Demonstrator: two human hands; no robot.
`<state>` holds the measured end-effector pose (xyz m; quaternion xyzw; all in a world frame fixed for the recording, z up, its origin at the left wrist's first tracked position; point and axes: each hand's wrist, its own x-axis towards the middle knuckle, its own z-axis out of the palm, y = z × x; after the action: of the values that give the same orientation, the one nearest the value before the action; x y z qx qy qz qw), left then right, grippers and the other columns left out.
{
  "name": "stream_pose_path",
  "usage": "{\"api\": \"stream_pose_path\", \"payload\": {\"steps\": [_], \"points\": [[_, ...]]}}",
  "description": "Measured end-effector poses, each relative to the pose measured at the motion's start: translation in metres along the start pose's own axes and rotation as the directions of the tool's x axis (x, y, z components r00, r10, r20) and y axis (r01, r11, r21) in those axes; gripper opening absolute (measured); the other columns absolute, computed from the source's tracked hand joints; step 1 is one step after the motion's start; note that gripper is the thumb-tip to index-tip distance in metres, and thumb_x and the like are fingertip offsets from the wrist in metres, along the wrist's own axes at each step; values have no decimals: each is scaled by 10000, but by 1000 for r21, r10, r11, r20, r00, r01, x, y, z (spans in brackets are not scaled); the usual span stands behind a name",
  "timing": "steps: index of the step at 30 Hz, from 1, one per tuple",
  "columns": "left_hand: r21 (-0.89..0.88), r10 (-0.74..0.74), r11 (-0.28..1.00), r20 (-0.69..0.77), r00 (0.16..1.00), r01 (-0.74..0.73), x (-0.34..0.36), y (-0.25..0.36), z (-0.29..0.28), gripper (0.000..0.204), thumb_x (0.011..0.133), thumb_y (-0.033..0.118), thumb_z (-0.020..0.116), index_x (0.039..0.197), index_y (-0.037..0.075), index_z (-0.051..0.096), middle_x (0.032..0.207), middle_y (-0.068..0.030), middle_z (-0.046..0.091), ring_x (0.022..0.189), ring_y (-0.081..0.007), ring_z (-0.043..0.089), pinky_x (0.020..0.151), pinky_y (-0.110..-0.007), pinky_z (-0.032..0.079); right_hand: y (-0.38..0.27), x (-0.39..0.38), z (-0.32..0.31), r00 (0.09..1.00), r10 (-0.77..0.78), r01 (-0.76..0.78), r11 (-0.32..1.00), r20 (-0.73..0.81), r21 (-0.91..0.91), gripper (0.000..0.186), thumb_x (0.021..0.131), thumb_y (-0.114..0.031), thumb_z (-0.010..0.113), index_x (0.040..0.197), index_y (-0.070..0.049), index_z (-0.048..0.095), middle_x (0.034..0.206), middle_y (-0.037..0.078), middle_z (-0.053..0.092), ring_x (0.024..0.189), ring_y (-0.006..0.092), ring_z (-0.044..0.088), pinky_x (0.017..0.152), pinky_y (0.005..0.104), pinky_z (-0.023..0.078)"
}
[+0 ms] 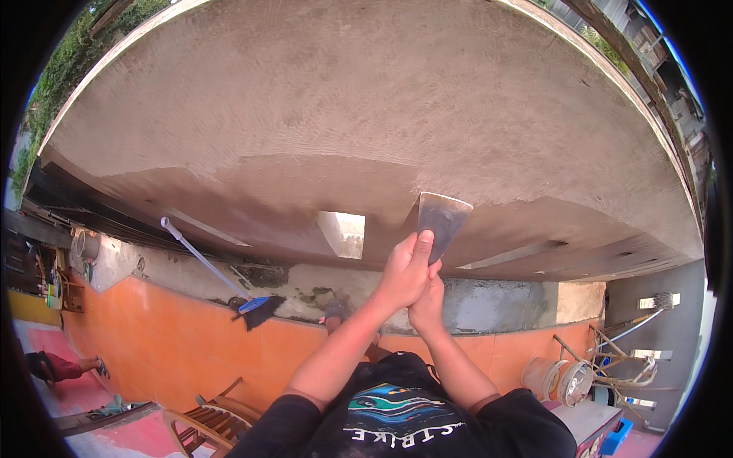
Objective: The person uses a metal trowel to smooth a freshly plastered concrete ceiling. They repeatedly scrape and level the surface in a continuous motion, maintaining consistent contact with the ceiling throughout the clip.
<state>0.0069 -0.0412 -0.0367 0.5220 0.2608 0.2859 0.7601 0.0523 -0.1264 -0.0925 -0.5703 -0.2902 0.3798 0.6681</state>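
A wide-bladed scraper [444,220], dark grey with a flared flat blade, points up and away from me against the wall. My left hand [403,271] is closed around its lower part, thumb stretched along the blade. Just below, my right hand [428,301] is closed too, pressed up against the left one; the handle is hidden inside the two hands. The blade's far edge is at the cement-plastered wall [305,99], near the border between its paler upper part and darker lower part. Whether the edge touches cannot be told.
A broom [261,308] with blue handle leans left of me above the orange floor [160,328]. A wooden chair [210,427] stands behind left. Buckets [573,382] and a wooden frame [637,372] are at right, with a mop [663,301]. Another person's leg [69,368] shows far left.
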Motion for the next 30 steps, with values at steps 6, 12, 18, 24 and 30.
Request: {"api": "stream_pose_path", "payload": {"steps": [6,12,18,24,30], "points": [[109,-104,988,-35,994,107,0,-7,-2,512,1042,534,370,910,59,508,671,-1,511,605,-70,452,579,-252,409,5,-2,-5,997,68,-68,998,35,15,267,1075,-272,412,1120,-28,513,945,-3,578,841,62,570,697,227,474],[67,-66,995,-67,996,71,-2,-15,1,536,1042,515,377,848,40,531,635,-19,533,589,-100,504,573,-287,431,13,-9,-8,1000,30,-30,999,10,-24,253,1065,-250,422,1147,-28,512,978,11,577,803,52,561,632,212,459],[100,-60,993,-65,996,67,3,-2,5,544,1041,520,380,848,34,529,629,-21,532,589,-104,510,570,-290,434,7,4,-1,986,-156,147,979,-54,-140,215,1051,-212,454,1112,-25,540,989,6,574,891,81,570,738,238,476],[64,-106,992,-83,991,111,2,7,11,539,1037,542,381,874,41,497,674,12,465,597,-72,450,560,-244,393,-7,3,0,997,-5,2,999,-75,-38,175,1007,-123,505,1134,-12,551,1021,13,587,946,96,574,790,249,477],[-30,104,994,-4,995,-104,3,6,13,535,1037,542,380,885,44,503,681,12,475,606,-70,451,575,-247,397,-8,1,-3,992,-107,108,994,-69,12,185,1017,-146,487,1110,-1,553,992,23,591,906,97,578,770,252,481]]}}
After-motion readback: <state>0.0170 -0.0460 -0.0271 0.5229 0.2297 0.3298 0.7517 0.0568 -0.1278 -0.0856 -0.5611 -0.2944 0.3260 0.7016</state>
